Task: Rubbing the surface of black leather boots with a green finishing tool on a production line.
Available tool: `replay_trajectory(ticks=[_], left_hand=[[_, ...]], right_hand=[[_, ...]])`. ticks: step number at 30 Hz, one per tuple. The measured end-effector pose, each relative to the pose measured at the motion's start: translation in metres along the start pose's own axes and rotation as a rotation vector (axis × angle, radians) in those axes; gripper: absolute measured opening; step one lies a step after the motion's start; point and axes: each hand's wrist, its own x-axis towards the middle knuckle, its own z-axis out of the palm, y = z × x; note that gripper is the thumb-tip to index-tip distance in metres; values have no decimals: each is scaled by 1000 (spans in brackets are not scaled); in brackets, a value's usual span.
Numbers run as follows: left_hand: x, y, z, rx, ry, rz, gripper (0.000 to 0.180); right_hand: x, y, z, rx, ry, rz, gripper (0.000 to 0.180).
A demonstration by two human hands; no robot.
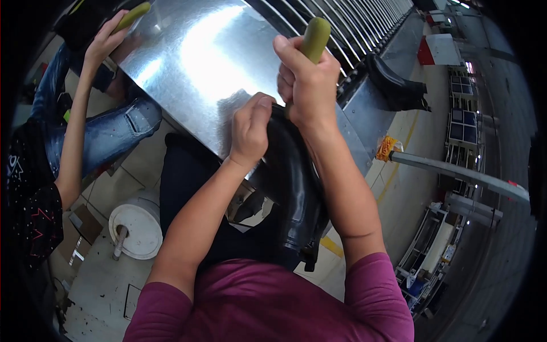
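Note:
A glossy black boot lies slantwise over my lap, one end up at the metal table's edge. My left hand is closed at that upper end, thumb on top, pinching the boot. In my right fist, just above the boot, is a tool with a thick olive-green handle. The handle points up out of the fist; the tool's working end is hidden behind my hand and the boot.
A shiny metal table stands ahead, with a rack of metal bars behind. Another black boot lies at right. At left, a co-worker's hand holds a similar green handle. A grey post juts in from the right.

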Motion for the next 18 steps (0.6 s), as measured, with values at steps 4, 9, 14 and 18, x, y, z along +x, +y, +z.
replay_trajectory(ticks=[4, 9, 14, 18], left_hand=[[-1, -3, 1, -37, 19, 39, 35], [-4, -7, 0, -65, 16, -6, 37], [-3, -7, 0, -34, 0, 26, 37], [-3, -5, -5, -56, -12, -1, 36]], right_hand=[[-6, -10, -20, 242, 28, 28, 23], [-34, -5, -45, 286, 87, -39, 25], [-36, -1, -41, 314, 66, -59, 21], [-35, 1, -30, 299, 24, -56, 19]])
